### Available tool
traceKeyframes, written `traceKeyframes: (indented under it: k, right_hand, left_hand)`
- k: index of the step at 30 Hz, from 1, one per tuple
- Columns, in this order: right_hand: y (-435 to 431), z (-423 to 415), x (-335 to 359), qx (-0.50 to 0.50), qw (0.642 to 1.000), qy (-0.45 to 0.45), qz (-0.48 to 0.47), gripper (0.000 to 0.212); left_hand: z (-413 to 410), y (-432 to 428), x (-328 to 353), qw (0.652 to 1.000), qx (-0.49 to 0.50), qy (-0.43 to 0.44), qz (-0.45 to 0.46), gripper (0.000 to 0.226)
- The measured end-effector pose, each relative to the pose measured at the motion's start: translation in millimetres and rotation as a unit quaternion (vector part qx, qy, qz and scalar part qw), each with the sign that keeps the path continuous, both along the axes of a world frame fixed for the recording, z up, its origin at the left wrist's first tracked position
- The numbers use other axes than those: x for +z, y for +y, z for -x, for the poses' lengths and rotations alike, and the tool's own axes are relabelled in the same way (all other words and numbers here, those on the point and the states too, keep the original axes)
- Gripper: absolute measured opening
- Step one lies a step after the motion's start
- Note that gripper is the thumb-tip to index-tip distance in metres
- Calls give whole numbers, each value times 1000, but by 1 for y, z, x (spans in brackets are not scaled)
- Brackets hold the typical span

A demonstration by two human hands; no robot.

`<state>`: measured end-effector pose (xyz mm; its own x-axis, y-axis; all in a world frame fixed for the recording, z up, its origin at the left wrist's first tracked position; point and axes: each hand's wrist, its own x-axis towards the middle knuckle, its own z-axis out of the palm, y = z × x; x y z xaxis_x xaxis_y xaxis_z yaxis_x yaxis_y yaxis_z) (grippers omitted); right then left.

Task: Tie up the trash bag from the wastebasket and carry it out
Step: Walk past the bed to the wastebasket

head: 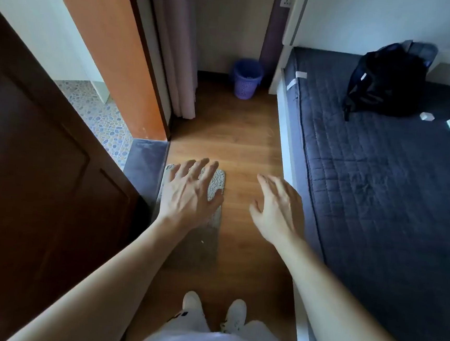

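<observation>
A purple perforated wastebasket [247, 79] stands on the wooden floor at the far end of the passage, against the wall between a curtain and the bed. A bluish bag lining shows at its rim and pale bits lie inside. My left hand [191, 192] is stretched out in front of me, fingers spread, empty, over a grey mat. My right hand [279, 207] hovers beside it, fingers apart and empty. Both hands are far short of the basket.
A dark brown door [40, 181] stands open on the left, with an orange panel [106, 51] and a pebble-tiled floor behind it. A bed with a dark quilted cover [380, 184] fills the right; a black backpack [386, 81] lies on it. A grey curtain [175, 46] hangs beside the wooden floor strip [230, 132].
</observation>
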<state>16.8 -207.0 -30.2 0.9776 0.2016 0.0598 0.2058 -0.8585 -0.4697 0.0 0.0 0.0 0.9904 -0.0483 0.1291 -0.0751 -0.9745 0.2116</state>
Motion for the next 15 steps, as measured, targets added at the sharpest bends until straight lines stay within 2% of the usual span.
traceKeyframes:
  k: [8,15]
  right_hand:
    - [13,-7,5,-27,1000,8,0,66]
    - [12,-43,1,-31,999,18,-17,62]
  left_hand:
    - [-13,18,-3,1000,-8,-28,12,61]
    - [-56,11,-9,1000,-16,-11,2,62]
